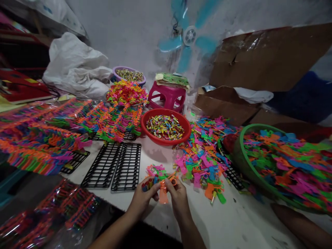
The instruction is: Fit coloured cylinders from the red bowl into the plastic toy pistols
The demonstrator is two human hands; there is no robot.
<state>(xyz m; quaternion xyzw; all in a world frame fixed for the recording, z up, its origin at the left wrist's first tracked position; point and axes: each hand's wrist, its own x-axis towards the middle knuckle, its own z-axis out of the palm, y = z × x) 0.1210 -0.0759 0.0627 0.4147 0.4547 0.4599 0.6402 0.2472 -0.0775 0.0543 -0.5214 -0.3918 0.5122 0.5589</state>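
Two bare forearms rise from the bottom edge and meet low in the middle of the view. The left hand (142, 199) and the right hand (177, 197) are both closed around a small orange plastic toy (163, 194), held between their fingertips just above the white table (220, 221). The left hand also cups a few more coloured pieces.

Just beyond the hands lies a small heap of mixed plastic parts (155, 170). To its left, two black plastic grids (114, 166) lie flat side by side, and a third grid (75, 161) pokes out from under rows of bright assembled toys (41, 138) that cover the left of the table. Clear packets of similar toys (62, 207) lie at the lower left.

A red bowl (166, 140) holding small multicoloured pieces stands behind the grids, near the centre. To its right a loose spread of pink, blue, green and orange parts (204, 155) reaches to a green basket (242, 162), tilted and full of the same parts.

Farther back stand a pink stool (167, 97), a purple bowl (129, 70), a white sack (75, 65) and brown cardboard (269, 58).
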